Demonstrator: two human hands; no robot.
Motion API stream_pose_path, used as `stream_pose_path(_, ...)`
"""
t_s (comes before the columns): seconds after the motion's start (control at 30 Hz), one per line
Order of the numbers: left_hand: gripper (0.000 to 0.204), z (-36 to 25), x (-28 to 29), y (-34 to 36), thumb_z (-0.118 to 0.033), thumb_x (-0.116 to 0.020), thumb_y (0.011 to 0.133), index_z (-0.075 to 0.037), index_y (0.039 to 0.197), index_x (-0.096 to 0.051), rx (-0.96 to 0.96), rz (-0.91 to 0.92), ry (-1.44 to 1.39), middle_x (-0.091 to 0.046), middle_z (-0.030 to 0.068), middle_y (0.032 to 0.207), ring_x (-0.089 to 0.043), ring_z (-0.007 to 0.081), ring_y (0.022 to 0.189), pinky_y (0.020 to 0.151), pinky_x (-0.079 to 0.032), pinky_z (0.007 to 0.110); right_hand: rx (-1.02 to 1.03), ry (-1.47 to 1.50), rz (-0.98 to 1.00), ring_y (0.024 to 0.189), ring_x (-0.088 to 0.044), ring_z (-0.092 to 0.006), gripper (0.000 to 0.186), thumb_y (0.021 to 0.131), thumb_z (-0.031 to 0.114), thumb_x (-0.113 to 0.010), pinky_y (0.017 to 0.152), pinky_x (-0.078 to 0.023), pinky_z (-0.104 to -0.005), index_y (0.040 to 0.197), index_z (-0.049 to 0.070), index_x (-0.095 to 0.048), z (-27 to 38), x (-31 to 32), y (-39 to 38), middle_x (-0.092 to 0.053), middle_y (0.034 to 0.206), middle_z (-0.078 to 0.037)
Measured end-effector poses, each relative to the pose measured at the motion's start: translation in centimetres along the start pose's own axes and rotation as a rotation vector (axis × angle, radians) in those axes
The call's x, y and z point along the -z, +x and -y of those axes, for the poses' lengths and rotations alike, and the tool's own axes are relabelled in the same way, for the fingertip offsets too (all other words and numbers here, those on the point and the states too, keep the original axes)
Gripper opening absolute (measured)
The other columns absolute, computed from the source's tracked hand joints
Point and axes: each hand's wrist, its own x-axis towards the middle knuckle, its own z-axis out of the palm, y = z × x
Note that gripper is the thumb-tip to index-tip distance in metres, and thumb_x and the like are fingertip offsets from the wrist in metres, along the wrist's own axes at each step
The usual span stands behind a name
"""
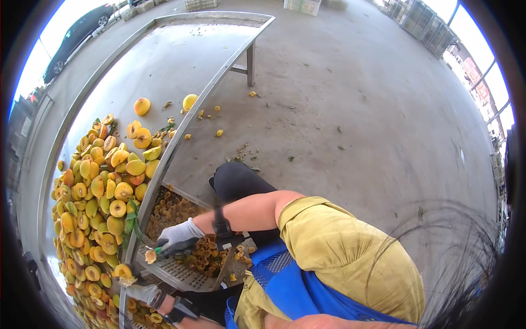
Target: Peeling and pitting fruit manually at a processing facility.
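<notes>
My right hand, in a grey-white glove, is closed round a small green-handled tool. At the tool's tip is a brownish peach pit piece, above a perforated plastic crate. Lower down, at the table's edge, my gloved left hand grips a yellow peach half, cut side showing. Its fingers are partly hidden by the fruit. Beside both hands a large heap of halved peaches covers the near part of the metal table.
The table's raised metal rim runs between the heap and me. Scooped-out pits fill the crate below. A green leafy sprig hangs at the rim. Fruit scraps lie on the concrete floor. My bent knee is near the crate.
</notes>
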Motion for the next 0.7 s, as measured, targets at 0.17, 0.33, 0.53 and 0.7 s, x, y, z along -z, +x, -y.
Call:
stream_pose_path(0.17,0.031,-4.8,6.3,0.9,-0.020,-0.045,0.080,0.004,0.101,-0.048,-0.531,-0.204,0.215,-0.054,0.0114,0.089,-0.054,0.0201,0.074,0.071,-0.046,0.028,-0.039,-1.585,0.292,0.079,-0.057,-0.0278,0.017,0.067,0.014,-0.054,0.064,-0.045,-0.0359,0.080,0.006,-0.063,-14.0,1.4,2.8,-0.061,0.081,-0.010)
stream_pose_path(0.33,0.045,-5.7,18.9,0.4,-0.014,-0.061,0.067,0.006,0.104,-0.044,-0.459,-0.947,0.742,-0.054,0.0124,0.090,-0.051,0.0221,0.070,0.063,-0.044,0.032,-0.069,-1.403,0.093,0.072,-0.058,-0.0313,0.018,0.070,0.015,-0.051,0.059,-0.045,-0.0386,0.082,0.002,-0.056,-7.2,2.5,1.2,-0.059,0.075,-0.017)
stream_pose_path(0.53,0.036,-7.5,17.2,-2.4,-0.001,-0.054,0.074,0.006,0.107,-0.043,-0.709,-0.805,0.734,-0.052,0.0179,0.103,-0.052,0.0237,0.086,0.078,-0.041,0.029,0.151,-1.178,0.037,0.065,-0.056,-0.0333,0.022,0.073,0.022,-0.054,0.057,-0.043,-0.0405,0.083,0.002,-0.049,-2.8,-0.7,0.0,-0.056,0.068,-0.016)
stream_pose_path(0.7,0.035,-6.4,1.9,0.9,-0.002,-0.053,0.076,0.003,0.109,-0.044,-0.548,0.162,0.609,-0.051,0.0138,0.105,-0.051,0.0184,0.093,0.080,-0.042,0.026,0.266,-1.112,-0.114,0.065,-0.055,-0.0334,0.020,0.075,0.020,-0.052,0.057,-0.042,-0.0408,0.083,0.003,-0.046,-1.7,-0.5,-0.3,-0.055,0.066,-0.017)
